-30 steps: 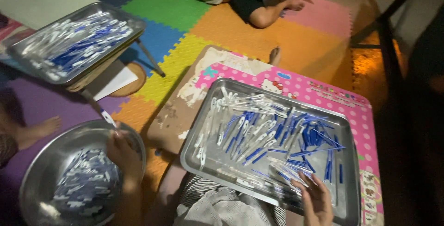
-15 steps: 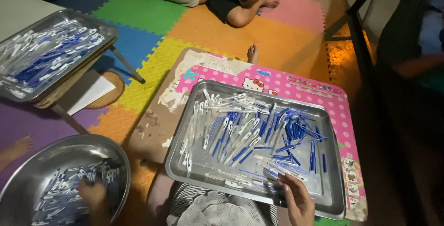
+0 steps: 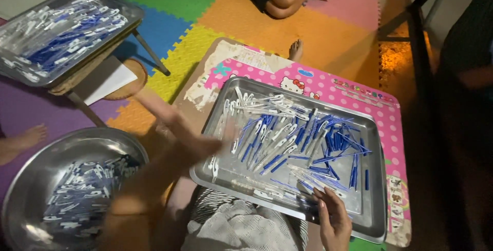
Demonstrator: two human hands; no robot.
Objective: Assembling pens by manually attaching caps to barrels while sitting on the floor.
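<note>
The right hand [image 3: 334, 220] rests at the near edge of the steel tray [image 3: 375, 215], fingers loosely open over the blue and white plastic pieces [image 3: 298, 138], gripping nothing. The left hand [image 3: 192, 138] is motion-blurred between the tray and the round steel bowl [image 3: 31, 179]; its grip cannot be told. A second loaded tray [image 3: 128, 15] stands far left. The pink patterned board [image 3: 328, 84] underlies the near tray. Another person's bare foot [image 3: 295, 50] lies just beyond it.

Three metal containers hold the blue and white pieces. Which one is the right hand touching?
The rectangular tray on the pink board: the right hand rests on its near rim. The round bowl and the raised tray lie far left.
</note>
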